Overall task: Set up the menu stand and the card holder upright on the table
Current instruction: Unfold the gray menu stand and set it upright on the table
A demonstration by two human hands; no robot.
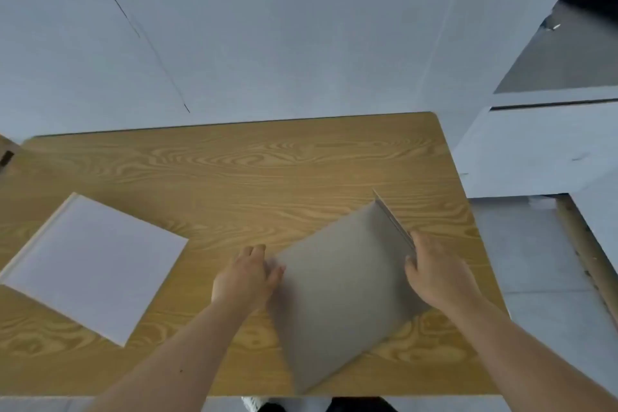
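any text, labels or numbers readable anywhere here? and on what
None can be read.
Grey panel, held by the left hand and right hand: blank face.
White panel, flat on the table: blank.
Walls and floor: no signs visible.

Wood-grain table [234,170], pale grey floor [267,27], shoes [254,405] under its near edge

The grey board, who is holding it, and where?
Both hands hold the grey board: the left hand on its left edge, the right hand on its right edge, near the raised flap. The white board lies untouched.
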